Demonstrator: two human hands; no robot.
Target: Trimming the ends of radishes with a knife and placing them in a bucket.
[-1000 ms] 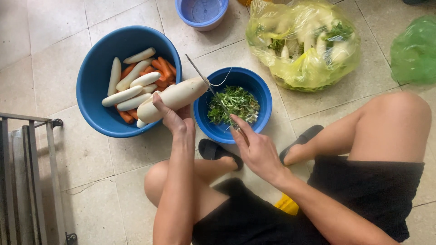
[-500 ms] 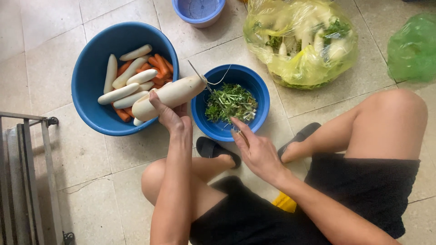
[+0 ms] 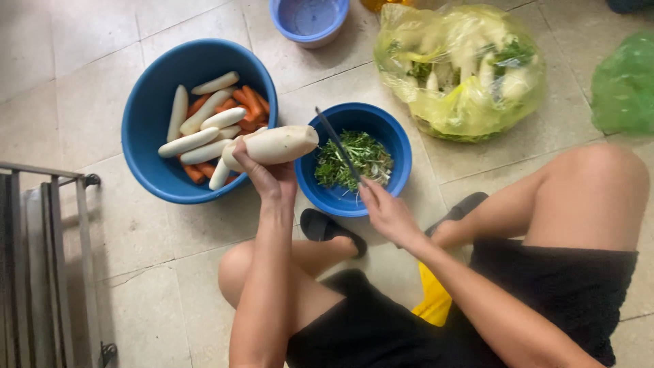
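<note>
My left hand (image 3: 271, 178) grips a peeled white radish (image 3: 272, 145), held level between the two blue bowls. My right hand (image 3: 385, 212) holds a knife (image 3: 338, 145) by its handle; the dark blade points up and left over the small blue bowl (image 3: 395, 143), which holds green trimmings (image 3: 354, 161). The knife tip sits just right of the radish's end, apart from it. The large blue basin (image 3: 146, 129) to the left holds several peeled white radishes (image 3: 197, 129) and orange carrots (image 3: 248, 103).
A yellow plastic bag (image 3: 463, 68) of unpeeled radishes with greens lies at upper right, a green bag (image 3: 623, 85) beyond it. A light-blue bowl (image 3: 310, 19) stands at the top. A metal rack (image 3: 48, 259) is on the left. My bare knees, dark shorts and black sandals (image 3: 330, 228) fill the lower half.
The thin curl of peel hanging by the blade is gone. The radish has shifted slightly and the knife has swung up over the small bowl.
</note>
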